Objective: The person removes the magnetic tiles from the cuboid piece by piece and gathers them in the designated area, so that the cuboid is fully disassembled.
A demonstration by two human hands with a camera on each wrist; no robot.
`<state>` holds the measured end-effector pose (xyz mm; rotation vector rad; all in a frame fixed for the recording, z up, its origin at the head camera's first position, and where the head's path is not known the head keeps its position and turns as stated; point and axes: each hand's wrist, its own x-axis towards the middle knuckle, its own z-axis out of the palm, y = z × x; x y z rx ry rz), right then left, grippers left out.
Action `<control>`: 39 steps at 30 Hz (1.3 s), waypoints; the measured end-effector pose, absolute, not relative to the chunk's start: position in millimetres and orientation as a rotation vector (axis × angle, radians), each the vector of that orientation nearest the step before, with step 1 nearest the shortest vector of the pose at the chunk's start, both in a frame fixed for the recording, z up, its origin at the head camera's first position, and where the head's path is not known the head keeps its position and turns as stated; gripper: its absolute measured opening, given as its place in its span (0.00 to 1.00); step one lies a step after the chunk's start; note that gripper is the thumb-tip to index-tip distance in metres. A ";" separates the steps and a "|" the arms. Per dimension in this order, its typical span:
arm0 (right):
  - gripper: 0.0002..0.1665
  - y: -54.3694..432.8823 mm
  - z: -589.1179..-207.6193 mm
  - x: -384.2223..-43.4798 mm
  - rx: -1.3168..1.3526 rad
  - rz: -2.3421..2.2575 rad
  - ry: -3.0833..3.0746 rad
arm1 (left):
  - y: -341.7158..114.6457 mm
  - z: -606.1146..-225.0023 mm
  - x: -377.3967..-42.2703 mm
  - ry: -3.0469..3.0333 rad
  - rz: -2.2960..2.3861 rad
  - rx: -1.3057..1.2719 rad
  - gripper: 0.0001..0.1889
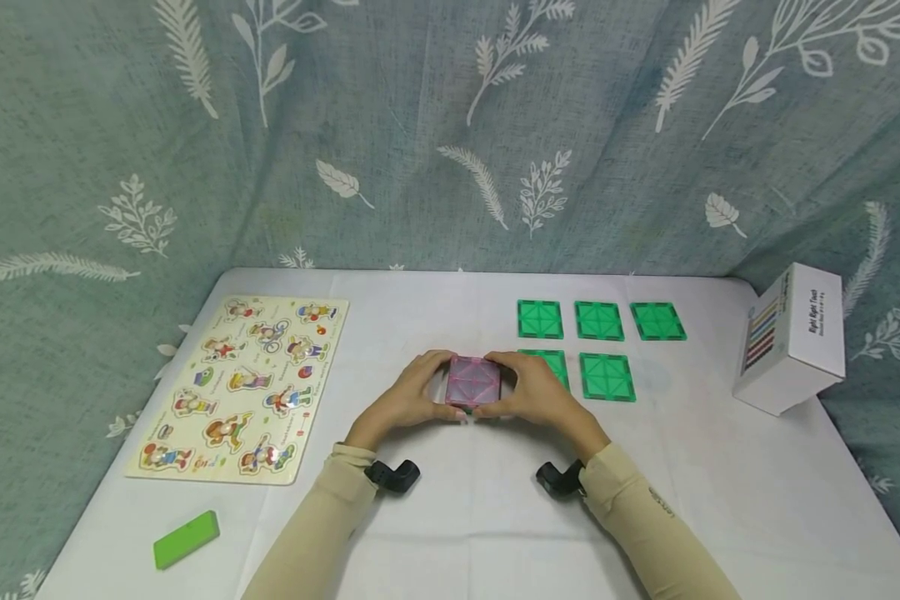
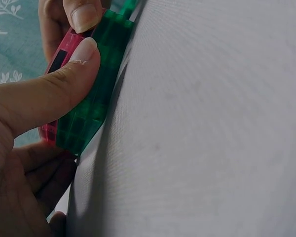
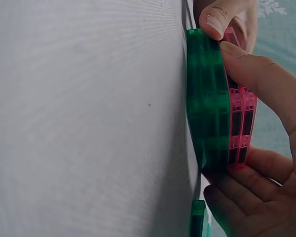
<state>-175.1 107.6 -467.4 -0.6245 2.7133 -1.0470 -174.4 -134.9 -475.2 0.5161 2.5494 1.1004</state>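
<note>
A small stack of square magnetic tiles sits in front of the person, pink tiles (image 1: 473, 382) over green tiles (image 3: 207, 98). My left hand (image 1: 411, 393) grips the stack from the left, its thumb (image 2: 81, 74) against the near edge. From the other side my right hand (image 1: 538, 392) holds it too, thumb on the near edge and fingers round the far side. The thumb tips nearly meet. In both wrist views the stack's green underside is at or just above the white cloth; I cannot tell which. Just right of the stack, a green tile (image 1: 557, 363) is partly hidden by the right hand.
More green tiles (image 1: 599, 321) lie spaced in two rows at the back right. A picture puzzle board (image 1: 255, 379) lies at left, with a green block (image 1: 186, 540) before it. A white box (image 1: 793, 337) stands at right. Patterned fabric (image 1: 420, 125) hangs behind the table.
</note>
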 end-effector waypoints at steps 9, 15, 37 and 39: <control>0.54 106.1 -463.0 -175.0 -0.631 -1.011 2.710 | -135.4 -476.9 -174.4 2.541 1.130 0.510 0.51; 0.52 104.3 -460.3 -175.3 -0.638 -0.974 2.707 | -135.8 -479.0 -174.0 2.540 1.138 0.524 0.51; 0.53 105.7 -454.1 -182.4 -0.641 -0.988 2.655 | -134.8 -478.2 -174.6 2.553 1.121 0.529 0.52; 0.52 106.5 -453.2 -182.8 -0.615 -1.010 2.638 | -134.4 -477.8 -174.3 2.557 1.107 0.538 0.53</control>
